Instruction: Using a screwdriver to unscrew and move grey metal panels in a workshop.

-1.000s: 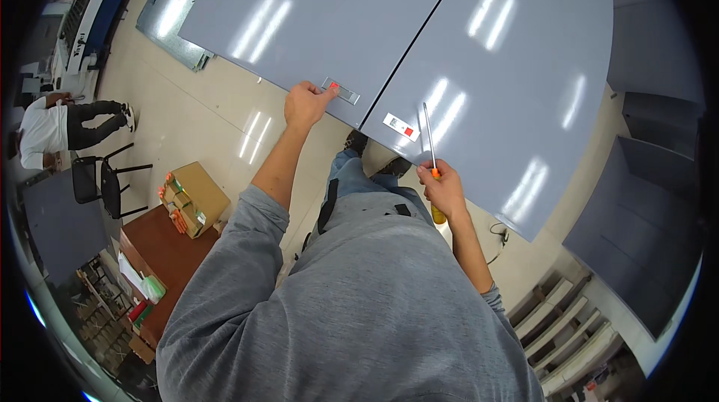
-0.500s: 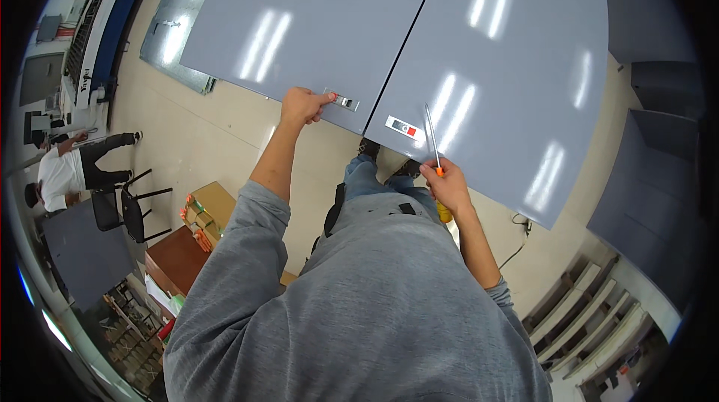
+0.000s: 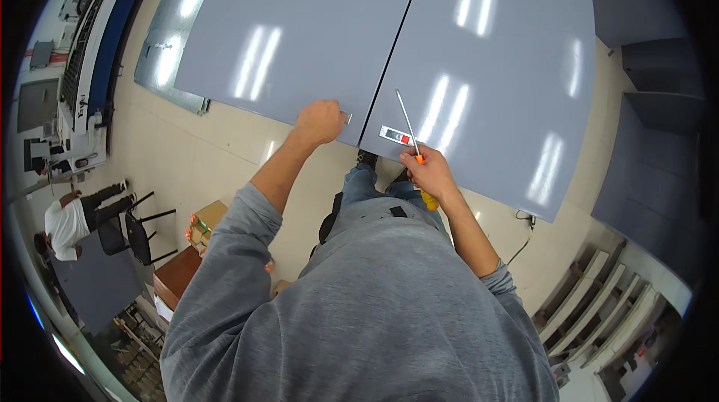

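Screwdriver (image 3: 409,126), slim and metal-shafted, is clamped in the right grip (image 3: 436,176); a glossy panel (image 3: 318,46) lies beneath the left grip (image 3: 320,122), its closure unclear.

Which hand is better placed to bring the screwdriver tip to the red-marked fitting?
Right hand, probably: it holds the screwdriver, close beside the red-marked fitting; the left hand is across the seam, at the left gray panel.
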Demonstrator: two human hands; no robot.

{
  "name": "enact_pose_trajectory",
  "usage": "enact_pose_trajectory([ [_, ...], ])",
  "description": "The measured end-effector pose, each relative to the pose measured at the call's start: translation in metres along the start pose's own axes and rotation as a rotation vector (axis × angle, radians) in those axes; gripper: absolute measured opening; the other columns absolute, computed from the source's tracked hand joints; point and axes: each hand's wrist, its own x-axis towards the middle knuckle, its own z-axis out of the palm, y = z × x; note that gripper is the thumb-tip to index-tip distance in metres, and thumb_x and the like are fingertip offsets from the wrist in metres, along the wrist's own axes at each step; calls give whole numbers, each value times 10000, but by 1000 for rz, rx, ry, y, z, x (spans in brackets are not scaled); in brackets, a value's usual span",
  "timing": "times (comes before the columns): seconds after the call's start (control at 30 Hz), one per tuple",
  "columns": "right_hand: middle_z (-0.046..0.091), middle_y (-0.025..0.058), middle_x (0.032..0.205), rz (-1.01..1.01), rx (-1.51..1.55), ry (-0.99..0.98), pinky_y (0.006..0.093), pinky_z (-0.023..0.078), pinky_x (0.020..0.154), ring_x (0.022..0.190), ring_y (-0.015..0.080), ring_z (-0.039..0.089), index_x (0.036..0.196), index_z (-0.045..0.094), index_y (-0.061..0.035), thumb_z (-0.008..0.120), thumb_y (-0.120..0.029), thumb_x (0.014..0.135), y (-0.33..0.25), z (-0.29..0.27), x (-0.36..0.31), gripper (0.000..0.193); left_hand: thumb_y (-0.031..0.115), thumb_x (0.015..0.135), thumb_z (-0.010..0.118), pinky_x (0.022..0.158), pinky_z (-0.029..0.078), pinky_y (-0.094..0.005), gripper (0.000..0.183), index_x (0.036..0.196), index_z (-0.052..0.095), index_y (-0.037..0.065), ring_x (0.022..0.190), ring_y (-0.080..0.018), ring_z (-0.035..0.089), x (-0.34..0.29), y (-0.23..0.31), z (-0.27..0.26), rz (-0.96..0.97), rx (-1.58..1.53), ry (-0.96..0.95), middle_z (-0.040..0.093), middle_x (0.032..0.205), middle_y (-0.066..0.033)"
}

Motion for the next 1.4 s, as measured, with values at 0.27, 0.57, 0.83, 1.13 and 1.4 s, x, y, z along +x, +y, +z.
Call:
enact_pose_trajectory([
  [0.27,593,16,661,141,207,-39,243,432,467,512,86,533,960,662,-24,691,-281,916,-13,18,12,263,328,916,549,763,526,-519,345,866,704,24,837,-440,651,21,-21,1,219,84,-109,682,848,-238],
  [0.57,666,182,732,-169,-116,241,400,516,577,590,290,647,920,652,47,682,-453,872,-50,79,70,503,312,889,572,703,515,-502,341,773,683,11,738,-437,640,7,-20,-43,346,-72,-89,665,766,-227],
  [0.83,623,171,678,-89,-121,183,387,501,515,536,271,630,882,577,55,682,-472,873,-50,86,103,537,302,883,576,688,509,-497,338,755,676,5,717,-431,632,8,-25,-44,378,-88,-47,655,746,-226],
  [1.13,627,173,673,-23,12,66,392,500,501,505,260,613,858,589,73,710,-460,847,-79,82,71,546,294,870,593,684,507,-491,310,764,686,18,722,-429,628,-24,-22,-65,344,-181,5,657,751,-217],
  [1.4,547,40,573,-301,13,-155,278,443,436,452,124,539,772,565,-24,707,-347,897,-230,73,-5,374,155,872,668,559,449,-343,140,839,666,19,589,-246,572,-124,-13,-187,130,-418,520,616,692,-123],
])
